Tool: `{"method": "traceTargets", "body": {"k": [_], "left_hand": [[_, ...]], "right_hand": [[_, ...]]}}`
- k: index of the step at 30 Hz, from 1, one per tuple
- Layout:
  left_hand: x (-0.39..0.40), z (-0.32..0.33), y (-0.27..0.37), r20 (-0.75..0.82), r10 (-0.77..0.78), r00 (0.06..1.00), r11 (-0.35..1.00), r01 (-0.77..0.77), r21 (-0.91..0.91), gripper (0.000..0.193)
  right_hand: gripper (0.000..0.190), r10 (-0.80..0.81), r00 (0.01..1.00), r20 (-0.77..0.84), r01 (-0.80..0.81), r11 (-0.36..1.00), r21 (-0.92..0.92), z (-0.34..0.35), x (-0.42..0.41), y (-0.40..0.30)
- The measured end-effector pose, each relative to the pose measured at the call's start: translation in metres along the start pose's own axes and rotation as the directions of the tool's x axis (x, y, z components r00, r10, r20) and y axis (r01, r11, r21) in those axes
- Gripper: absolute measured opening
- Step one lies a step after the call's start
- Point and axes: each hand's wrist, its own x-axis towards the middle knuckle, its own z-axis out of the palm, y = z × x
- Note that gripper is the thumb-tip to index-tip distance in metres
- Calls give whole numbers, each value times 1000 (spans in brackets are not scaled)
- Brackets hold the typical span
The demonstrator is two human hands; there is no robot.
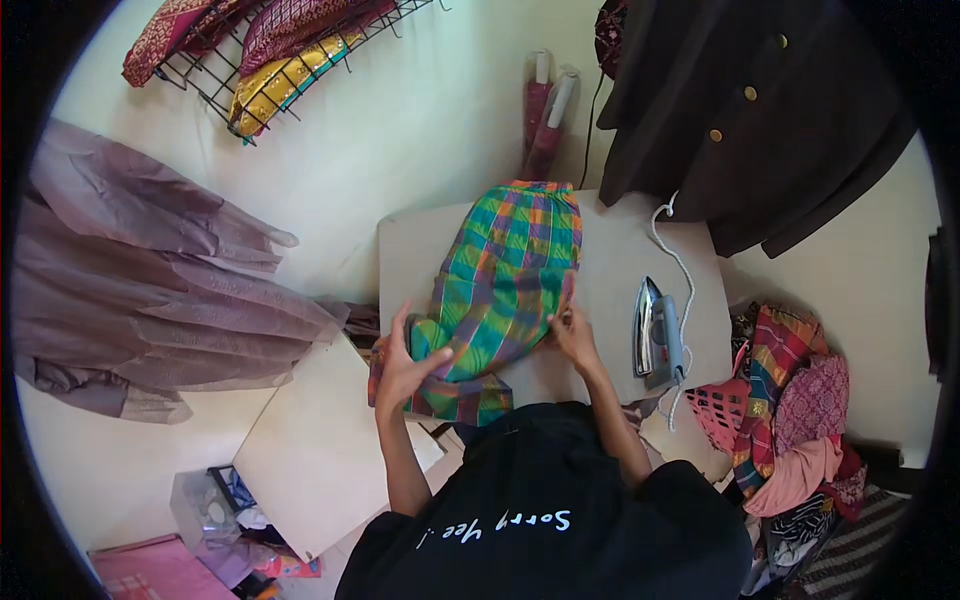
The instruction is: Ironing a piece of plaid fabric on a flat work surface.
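Note:
A green, purple and orange plaid garment [510, 277] with a gathered waistband lies lengthwise on a pale ironing surface [607, 255], its lower part bunched near my body. My left hand [409, 367] grips the bunched fabric at the lower left, thumb on top and fingers partly hidden. At the garment's right edge, my right hand [574, 334] pinches the cloth between thumb and fingers. A blue-grey iron [660, 334] with a shiny metal soleplate stands to the right of my right hand, with a white cord [682, 262] running past it.
A dark buttoned garment [750, 112] hangs at the upper right, and mauve clothing [165, 277] hangs on the left. Cloths fill a black wire rack [217, 112] above. Right of the surface, clothes pile over a pink basket [720, 409]. A white board [307, 450] stands lower left.

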Motion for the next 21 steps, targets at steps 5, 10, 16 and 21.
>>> {"method": "traceTargets", "body": {"k": [5, 10, 16, 21], "left_hand": [[-3, -11, -11, -310, -41, 950, 999, 37, -18, 95], [-38, 32, -4, -570, 398, 719, 815, 9, 580, 64], [-80, 79, -33, -35, -429, 903, 877, 425, 223, 69], [-54, 105, -102, -229, -340, 912, 802, 408, 437, 73]], "right_hand": [[21, 266, 963, -40, -164, 698, 697, -20, 4, -78], [27, 240, 970, -43, -164, 773, 613, -24, 4, -70], [38, 251, 968, 16, -198, 719, 666, -31, -15, -85], [42, 253, 967, 22, -209, 744, 635, -28, -22, -79]]}}
